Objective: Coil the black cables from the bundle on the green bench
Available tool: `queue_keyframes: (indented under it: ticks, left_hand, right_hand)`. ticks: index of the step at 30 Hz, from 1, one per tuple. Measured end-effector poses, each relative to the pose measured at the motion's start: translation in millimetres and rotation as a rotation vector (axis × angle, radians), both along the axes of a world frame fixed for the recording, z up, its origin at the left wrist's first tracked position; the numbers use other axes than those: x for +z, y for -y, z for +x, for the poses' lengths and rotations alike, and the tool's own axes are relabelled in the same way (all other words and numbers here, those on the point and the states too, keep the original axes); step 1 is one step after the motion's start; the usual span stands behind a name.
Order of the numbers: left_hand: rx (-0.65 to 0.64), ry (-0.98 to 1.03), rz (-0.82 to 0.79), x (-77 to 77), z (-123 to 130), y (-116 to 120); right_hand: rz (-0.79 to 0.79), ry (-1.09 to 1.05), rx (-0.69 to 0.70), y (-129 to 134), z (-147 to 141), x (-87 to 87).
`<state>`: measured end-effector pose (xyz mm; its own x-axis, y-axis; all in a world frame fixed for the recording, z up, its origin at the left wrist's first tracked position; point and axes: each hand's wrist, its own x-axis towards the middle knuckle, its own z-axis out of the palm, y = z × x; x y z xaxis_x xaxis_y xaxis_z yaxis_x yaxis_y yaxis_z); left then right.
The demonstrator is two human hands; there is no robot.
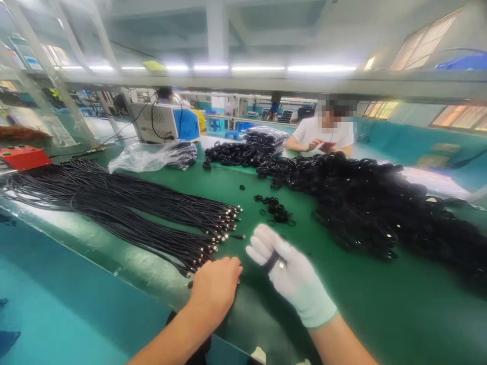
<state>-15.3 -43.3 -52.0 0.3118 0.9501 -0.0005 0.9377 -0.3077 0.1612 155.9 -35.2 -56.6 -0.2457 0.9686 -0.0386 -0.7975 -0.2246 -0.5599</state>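
Observation:
Black cables (144, 203) with metal plugs lie in two long bundles on the green work surface (353, 299). My left hand (216, 284), bare, rests closed beside the plug ends of the nearer bundle. Dark tips show at its edges, but what its fingers hold is hidden. My right hand (289, 274) wears a white glove and is held palm up, fingers curled over a short black cable piece (271, 261) with a shiny metal plug. Just beyond this hand lies a small cluster of black rings (277, 209).
A large heap of coiled black cables (353, 203) covers the right side. Farther back are a clear plastic bag (148, 156), a blue-and-grey machine (167, 122) and stacked bagged goods (266, 138). A red box (25, 157) stands left. Across the bench sits a person (323, 134).

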Motion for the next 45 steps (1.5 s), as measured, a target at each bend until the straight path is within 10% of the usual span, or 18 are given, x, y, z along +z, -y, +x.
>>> queue_keyframes:
  ticks: [12,18,23,29,34,39,45]
  left_hand:
    - [-0.570,0.009,0.445,24.3,-4,2]
    - [-0.827,0.059,0.290,62.8,-25,-36]
    - [-0.837,0.231,0.047,51.9,-24,-53]
    - [-0.785,0.163,0.213,56.9,-20,-41]
    - [-0.803,0.220,-0.159,70.5,-15,-47]
    - [-0.528,0.613,-0.660,55.9,-19,-50]
    - [-0.244,0.964,-0.430,25.3,-18,-19]
  right_hand:
    - [0.024,0.252,0.172,8,-15,-3.0]
    - [0.050,0.146,0.454,17,-27,-6.7]
    - [-0.051,0.018,0.602,22,-29,-12.4]
    - [-0.134,-0.081,0.660,19,-28,-14.3]
    - [-0.090,0.049,0.722,22,-19,-20.7]
    - [-0.106,0.006,0.710,26,-17,-18.5]
    - [-0.037,0.080,0.626,24,-24,-12.8]
